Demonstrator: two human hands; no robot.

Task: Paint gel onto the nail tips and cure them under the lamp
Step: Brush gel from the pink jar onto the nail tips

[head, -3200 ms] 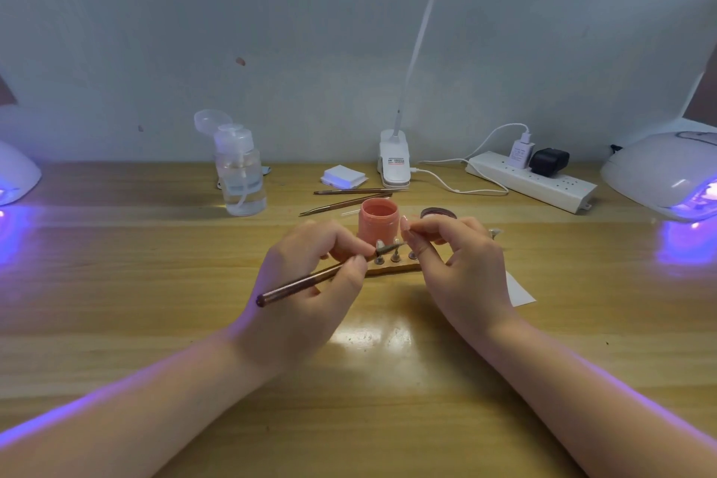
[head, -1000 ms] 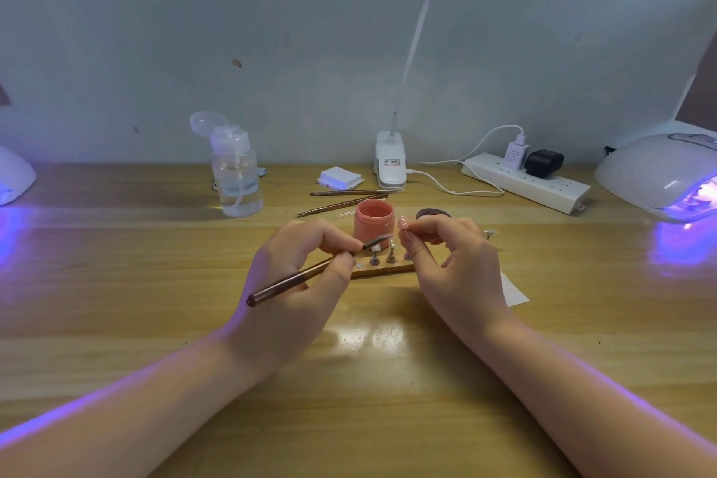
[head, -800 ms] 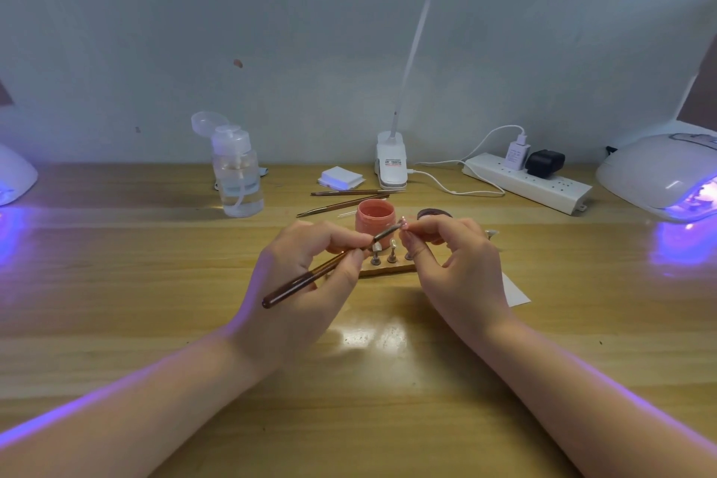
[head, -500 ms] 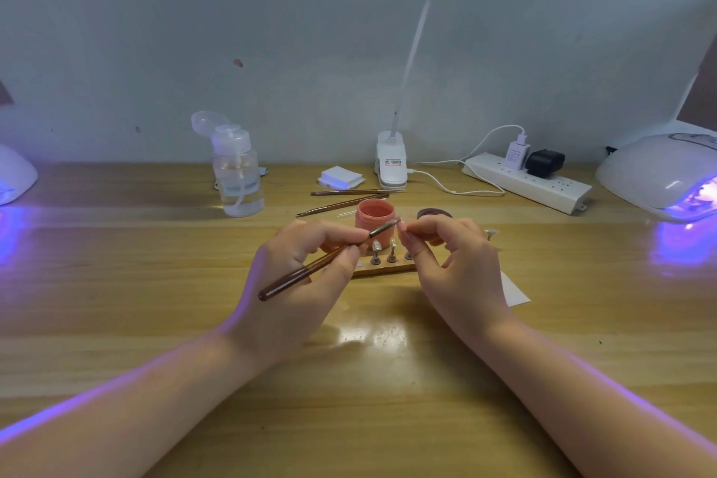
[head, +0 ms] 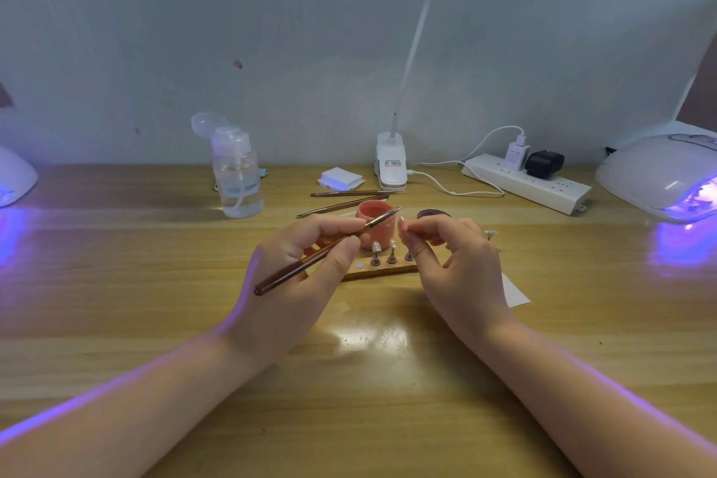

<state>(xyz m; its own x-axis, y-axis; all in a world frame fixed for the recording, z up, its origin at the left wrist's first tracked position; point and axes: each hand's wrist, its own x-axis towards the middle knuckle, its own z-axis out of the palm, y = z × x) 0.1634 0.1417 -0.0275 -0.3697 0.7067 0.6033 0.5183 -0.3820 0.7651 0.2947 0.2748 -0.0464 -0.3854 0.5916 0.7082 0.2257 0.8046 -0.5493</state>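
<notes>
A thin brown brush (head: 310,261) is held in the left hand (head: 295,283), pinched between thumb and fingers near the metal ferrule. The handle runs back and down over the hand; the bristle end points up and to the right, above the open pink gel pot (head: 375,221), and its tip is seen just short of the right hand's fingertips.

The right hand (head: 458,264) is raised just right of the pink gel pot, with thumb and forefinger closed together on a small pale nail tip (head: 402,222). The piece is largely hidden by the fingers, and how it is mounted cannot be told.

Directly in front of the pink gel pot, a wooden holder strip (head: 382,271) lies on the wooden table (head: 155,303), partly covered by both hands. Three small upright pegs are seen on it, at least two of them carrying pale nail tips, and one bare round spot is seen at its left.

Just right of the pot, behind the right hand, a dark lid (head: 433,213) is partly visible. Behind the pot, two spare brushes (head: 349,198) lie on the table. Further left of the pot, a clear pump bottle (head: 236,171) stands upright. Well to the right of the pot, a white curing lamp (head: 659,175) is lit violet; a second lamp (head: 15,182) is seen at the far left edge.
</notes>
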